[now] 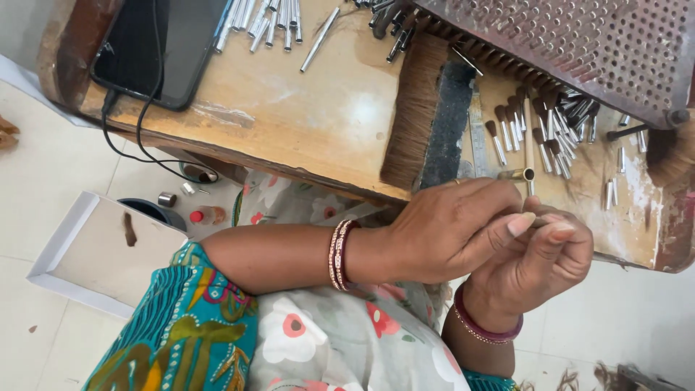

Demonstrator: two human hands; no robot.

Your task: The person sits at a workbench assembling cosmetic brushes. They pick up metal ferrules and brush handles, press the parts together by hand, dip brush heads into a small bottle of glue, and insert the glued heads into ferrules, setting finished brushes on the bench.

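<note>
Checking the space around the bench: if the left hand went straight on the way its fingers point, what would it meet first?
The left hand points at the right hand, already touching it, so it meets that first. The small brass tube lies beyond; depth is unclear.

Left hand (452, 232) over right hand (536, 264), pinched.

Whatever is pinched between the fingers (523, 223) of the left hand (456, 232) and right hand (532, 264) is concealed by them. The perforated metal plate (579, 43) and the dark phone (156, 47) are cropped by the top edge. The surface (304, 108) is cut off at the right edge. The small floor items (190, 203) cannot be identified.
</note>
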